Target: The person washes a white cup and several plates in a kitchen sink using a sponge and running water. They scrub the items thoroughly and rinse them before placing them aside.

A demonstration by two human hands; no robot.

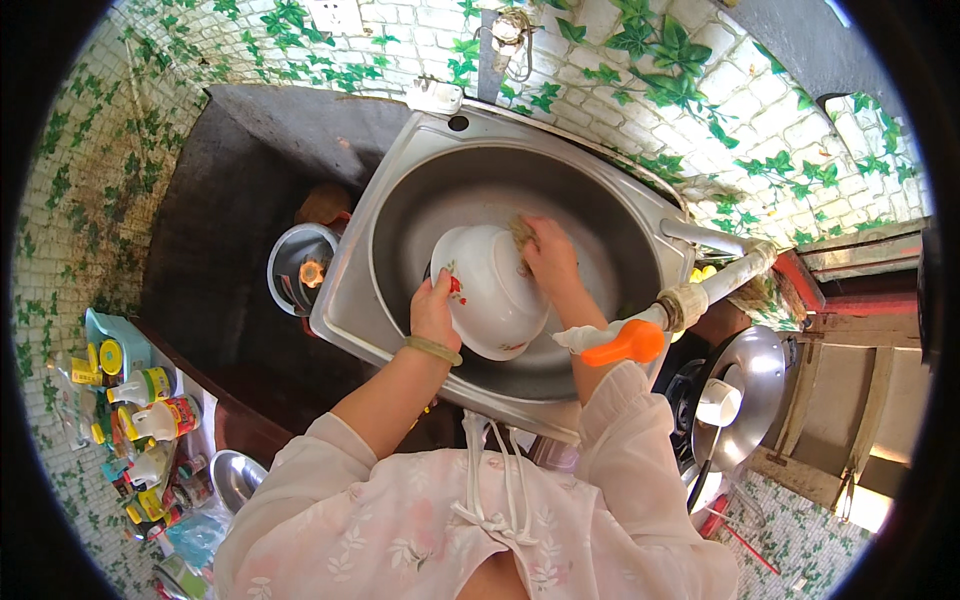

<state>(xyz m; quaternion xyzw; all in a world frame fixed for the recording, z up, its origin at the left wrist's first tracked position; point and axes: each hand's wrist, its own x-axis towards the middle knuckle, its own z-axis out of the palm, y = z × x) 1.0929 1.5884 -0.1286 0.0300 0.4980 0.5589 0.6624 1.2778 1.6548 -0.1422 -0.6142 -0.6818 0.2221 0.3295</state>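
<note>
A white bowl with red flower prints (491,300) is tilted over inside the stainless steel sink (360,289), its base turned up and to the right. My left hand (435,307) grips the bowl's left rim, thumb on the outer wall beside a red flower. In my right hand (551,255) is a yellowish scrubbing cloth or sponge (519,231), pressed against the bowl near its foot ring. Part of the cloth is hidden under the fingers. My right forearm passes beneath the faucet.
A pipe faucet (720,274) with an orange handle (626,343) juts over the sink's right side. Left of the sink stands a grey bucket (274,259). A wok (739,442) holding a white ladle (718,403) is at right. Several condiment bottles (161,416) crowd the lower left.
</note>
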